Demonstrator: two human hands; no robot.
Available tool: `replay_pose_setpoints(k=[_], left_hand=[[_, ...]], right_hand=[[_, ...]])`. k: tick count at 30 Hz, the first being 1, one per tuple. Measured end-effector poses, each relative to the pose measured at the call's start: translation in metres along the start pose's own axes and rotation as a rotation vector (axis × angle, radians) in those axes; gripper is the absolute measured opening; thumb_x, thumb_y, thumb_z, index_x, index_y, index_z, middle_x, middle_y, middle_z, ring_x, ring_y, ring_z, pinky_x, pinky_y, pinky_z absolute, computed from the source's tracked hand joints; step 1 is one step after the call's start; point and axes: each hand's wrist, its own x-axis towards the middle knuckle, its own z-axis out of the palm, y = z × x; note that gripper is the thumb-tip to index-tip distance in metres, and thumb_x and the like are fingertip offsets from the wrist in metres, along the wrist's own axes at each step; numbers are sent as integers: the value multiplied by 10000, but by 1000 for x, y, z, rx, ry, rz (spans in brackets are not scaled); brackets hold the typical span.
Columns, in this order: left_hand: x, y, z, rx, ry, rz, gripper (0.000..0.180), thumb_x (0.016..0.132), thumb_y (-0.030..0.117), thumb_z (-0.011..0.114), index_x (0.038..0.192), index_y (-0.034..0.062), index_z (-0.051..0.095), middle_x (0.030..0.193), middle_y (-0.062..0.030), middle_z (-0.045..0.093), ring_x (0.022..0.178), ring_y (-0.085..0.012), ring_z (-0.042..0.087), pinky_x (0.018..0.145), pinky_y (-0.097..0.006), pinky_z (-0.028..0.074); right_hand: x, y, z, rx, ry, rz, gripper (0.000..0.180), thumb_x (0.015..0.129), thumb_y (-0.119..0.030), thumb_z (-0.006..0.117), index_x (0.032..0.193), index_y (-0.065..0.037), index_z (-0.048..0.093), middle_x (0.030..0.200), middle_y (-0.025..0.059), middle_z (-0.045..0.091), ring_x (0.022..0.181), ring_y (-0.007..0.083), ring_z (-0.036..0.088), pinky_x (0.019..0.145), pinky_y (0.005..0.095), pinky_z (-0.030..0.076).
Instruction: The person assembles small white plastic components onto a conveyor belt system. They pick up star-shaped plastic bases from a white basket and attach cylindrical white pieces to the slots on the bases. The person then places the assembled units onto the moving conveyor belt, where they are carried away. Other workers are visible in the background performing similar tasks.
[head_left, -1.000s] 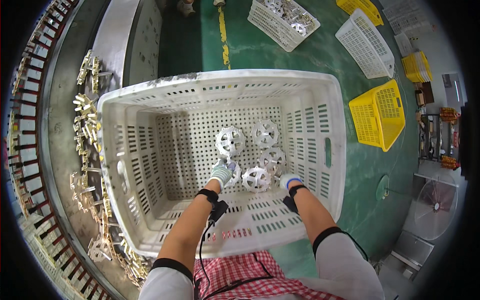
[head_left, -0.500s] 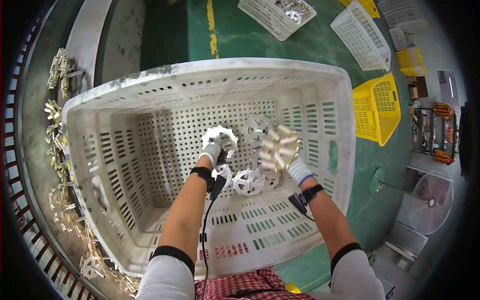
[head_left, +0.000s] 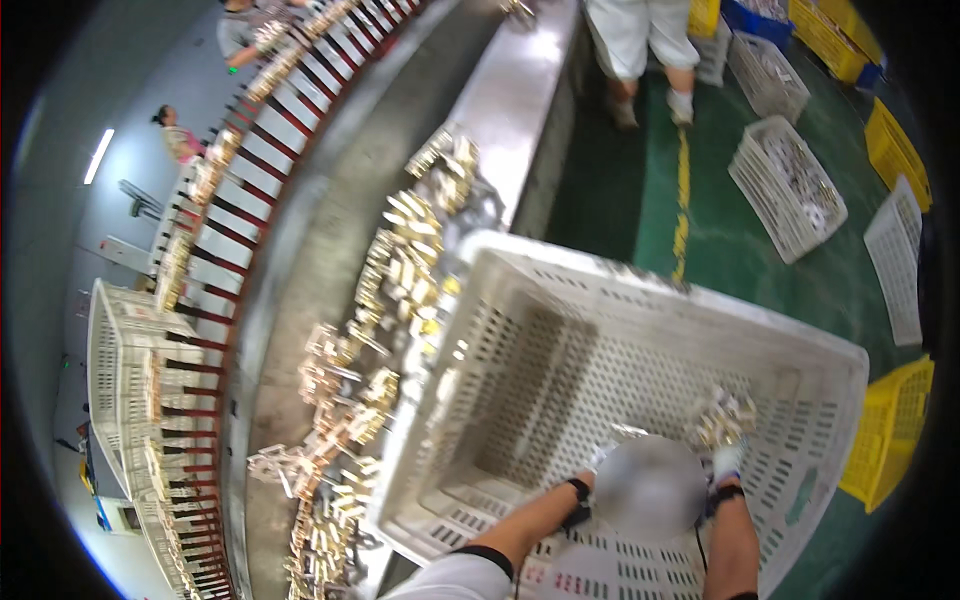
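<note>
Hands work inside a white crate (head_left: 560,300) beside a curved conveyor rail (head_left: 250,230) hung with metal parts (head_left: 400,270). Right hand (head_left: 727,458), gloved, is closed around a cluster of pale metal wheels (head_left: 722,415), lifted above the crate floor near its right wall. Left hand (head_left: 600,458) is mostly hidden behind a blurred patch; its grip cannot be told. The wheels sit directly above the right hand, right of the left, which is farther off. The rail lies well to the left of both hands.
</note>
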Motion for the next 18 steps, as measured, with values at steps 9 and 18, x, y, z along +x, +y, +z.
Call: replay_pose_setpoints(k=[9, 18], left_hand=[[-39, 35, -25, 335, 130, -384, 563, 920, 478, 452, 1321, 89, 517, 1265, -182, 584, 1167, -381, 545, 980, -415, 429], [-286, 212, -118, -43, 537, 285, 395, 1010, 388, 429, 1139, 52, 592, 852, -93, 578, 778, -207, 538, 735, -339, 475]], right_hand=[[-21, 21, -129, 2459, 146, 626, 281, 947, -272, 587, 1199, -149, 609, 1047, -9, 677, 931, 137, 615, 814, 330, 504], [-137, 1, -482, 2657, -150, 84, 270, 811, -237, 740, 1012, -92, 632, 860, 13, 634, 806, 154, 575, 823, 366, 492]])
